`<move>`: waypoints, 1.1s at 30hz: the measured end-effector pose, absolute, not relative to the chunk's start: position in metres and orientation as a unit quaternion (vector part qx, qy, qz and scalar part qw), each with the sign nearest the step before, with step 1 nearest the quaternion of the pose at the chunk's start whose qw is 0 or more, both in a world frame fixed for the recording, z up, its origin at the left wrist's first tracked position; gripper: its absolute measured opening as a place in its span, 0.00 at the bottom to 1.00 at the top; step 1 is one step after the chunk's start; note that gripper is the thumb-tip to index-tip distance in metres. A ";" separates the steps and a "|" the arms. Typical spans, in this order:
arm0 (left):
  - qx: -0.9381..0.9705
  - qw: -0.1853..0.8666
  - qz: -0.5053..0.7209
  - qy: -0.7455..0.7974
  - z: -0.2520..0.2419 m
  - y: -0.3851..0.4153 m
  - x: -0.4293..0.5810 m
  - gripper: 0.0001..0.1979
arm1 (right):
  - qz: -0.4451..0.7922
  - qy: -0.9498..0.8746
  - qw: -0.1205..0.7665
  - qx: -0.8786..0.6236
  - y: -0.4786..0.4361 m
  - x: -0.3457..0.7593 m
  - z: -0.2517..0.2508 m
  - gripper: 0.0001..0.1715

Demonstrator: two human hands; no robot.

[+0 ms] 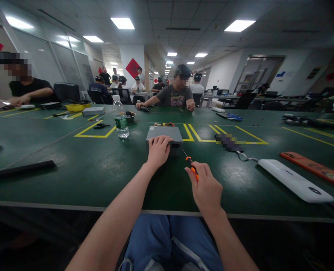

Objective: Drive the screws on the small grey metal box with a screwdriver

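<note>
A grey computer power supply (pixel 167 131) lies on the green table in front of me, its socket side partly facing me and coloured wires at its far edge. My left hand (pixel 157 150) grips its near left part, fingers over the top. In my right hand (pixel 208 186) is a screwdriver (pixel 188 161) with an orange and black handle. Its thin shaft slants up and left, and the tip is at the near right corner of the power supply. Whether the tip sits in a screw is too small to tell.
A water bottle (pixel 121 118) and a bowl (pixel 130 116) stand behind left. A black bar (pixel 20 170) lies at left. To the right are a white power bank (pixel 293 180), a cabled phone (pixel 229 142) and an orange phone case (pixel 313 167). A person (pixel 178 92) sits opposite.
</note>
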State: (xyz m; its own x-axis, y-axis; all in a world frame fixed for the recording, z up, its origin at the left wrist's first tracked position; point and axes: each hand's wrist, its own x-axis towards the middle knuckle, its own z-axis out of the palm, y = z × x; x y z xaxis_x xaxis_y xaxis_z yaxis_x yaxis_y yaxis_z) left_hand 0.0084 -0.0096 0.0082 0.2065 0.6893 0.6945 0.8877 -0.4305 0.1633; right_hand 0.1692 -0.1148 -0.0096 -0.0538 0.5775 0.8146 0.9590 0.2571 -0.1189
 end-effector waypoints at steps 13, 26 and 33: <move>-0.764 0.139 -0.364 -0.513 0.008 -0.010 0.009 0.13 | -0.255 -0.682 0.452 -0.516 -0.113 0.170 -0.007 0.09; -0.765 0.140 -0.366 -0.511 0.007 -0.008 0.008 0.14 | -0.253 -0.675 0.410 -0.559 -0.112 0.171 -0.007 0.14; -0.763 0.139 -0.362 -0.518 0.008 -0.010 0.009 0.13 | -0.250 -0.732 0.437 -0.459 -0.113 0.164 -0.004 0.12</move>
